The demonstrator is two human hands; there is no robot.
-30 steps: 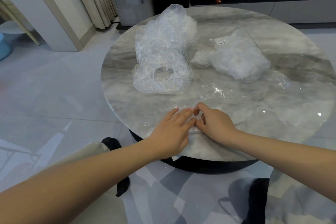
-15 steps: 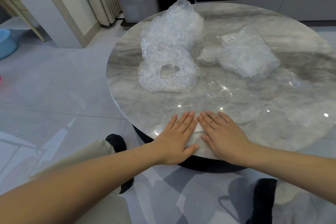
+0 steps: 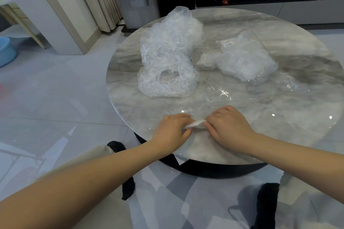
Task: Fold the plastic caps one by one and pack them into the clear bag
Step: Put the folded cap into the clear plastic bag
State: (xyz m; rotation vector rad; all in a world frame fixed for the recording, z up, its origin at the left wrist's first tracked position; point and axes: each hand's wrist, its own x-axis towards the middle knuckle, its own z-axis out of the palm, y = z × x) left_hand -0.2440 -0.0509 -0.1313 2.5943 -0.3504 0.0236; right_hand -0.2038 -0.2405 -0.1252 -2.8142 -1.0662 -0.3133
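Left hand: fingers curled, pinching left end of folded cap.
Right hand: curled, pinching cap's right end.
Cap: at worktop near edge, btwn both hands.
Loose caps pile: far left.
Clear bag: far right, part-filled.

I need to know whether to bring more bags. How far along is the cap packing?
Some looks done: the clear bag with the white label already bulges with folded caps. In hand: the left hand and right hand pinch one folded cap at the table edge. Left: a tall pile of loose caps.
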